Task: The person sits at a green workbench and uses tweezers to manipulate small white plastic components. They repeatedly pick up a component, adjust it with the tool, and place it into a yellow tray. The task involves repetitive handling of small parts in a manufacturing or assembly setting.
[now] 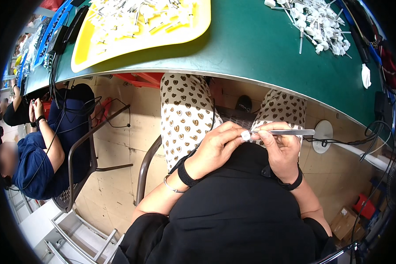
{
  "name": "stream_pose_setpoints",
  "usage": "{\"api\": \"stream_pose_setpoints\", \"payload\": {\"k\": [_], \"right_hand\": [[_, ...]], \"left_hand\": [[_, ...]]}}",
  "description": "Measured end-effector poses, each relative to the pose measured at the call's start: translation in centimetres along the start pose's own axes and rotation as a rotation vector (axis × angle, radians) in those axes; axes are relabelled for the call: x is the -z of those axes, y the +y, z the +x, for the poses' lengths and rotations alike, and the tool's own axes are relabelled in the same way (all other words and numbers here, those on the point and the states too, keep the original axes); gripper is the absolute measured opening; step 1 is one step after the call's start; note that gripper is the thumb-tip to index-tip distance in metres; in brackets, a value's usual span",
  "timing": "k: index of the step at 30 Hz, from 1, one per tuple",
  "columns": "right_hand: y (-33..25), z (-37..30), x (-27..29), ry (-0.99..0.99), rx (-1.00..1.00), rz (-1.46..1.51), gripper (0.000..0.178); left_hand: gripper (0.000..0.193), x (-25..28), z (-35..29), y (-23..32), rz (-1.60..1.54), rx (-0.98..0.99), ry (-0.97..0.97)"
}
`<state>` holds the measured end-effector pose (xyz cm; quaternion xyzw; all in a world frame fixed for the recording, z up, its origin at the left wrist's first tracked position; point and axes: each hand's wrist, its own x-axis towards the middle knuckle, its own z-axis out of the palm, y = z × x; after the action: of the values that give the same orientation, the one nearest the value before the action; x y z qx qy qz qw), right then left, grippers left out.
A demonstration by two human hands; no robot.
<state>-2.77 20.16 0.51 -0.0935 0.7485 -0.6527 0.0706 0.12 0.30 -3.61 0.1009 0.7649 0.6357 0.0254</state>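
Over my lap, my left hand (221, 143) pinches a small white round plastic part (245, 135) between thumb and fingertips. My right hand (280, 152) is closed on slim silver metal tweezers (297, 132), which lie nearly level with the narrow tip pointing left. That tip meets or almost meets the white part; my fingers hide the exact contact. Beyond my knees, a yellow tray (81, 57) on the table holds many white plastic pieces with thin metal stems. A loose heap of similar white pieces (317, 28) lies at the far right.
The green table (246, 48) has its front edge beyond my hands. Black cables (374, 136) hang at the right, and others (55, 75) at the left. A co-worker in dark blue (39, 163) sits at the left on a brown chair (81, 163). A cardboard box (344, 222) stands lower right.
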Motion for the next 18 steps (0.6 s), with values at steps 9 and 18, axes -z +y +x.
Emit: {"api": "stream_pose_setpoints", "payload": {"k": [9,18], "right_hand": [[0.07,0.07,-0.04,-0.011,0.036,-0.049,0.005],[-0.65,0.47,0.27,-0.079,-0.045,-0.093,0.005]], "left_hand": [[0.017,-0.04,-0.03,-0.09,0.009,-0.006,-0.006],[0.017,-0.05,-0.18,-0.47,0.005,-0.031,-0.003]]}}
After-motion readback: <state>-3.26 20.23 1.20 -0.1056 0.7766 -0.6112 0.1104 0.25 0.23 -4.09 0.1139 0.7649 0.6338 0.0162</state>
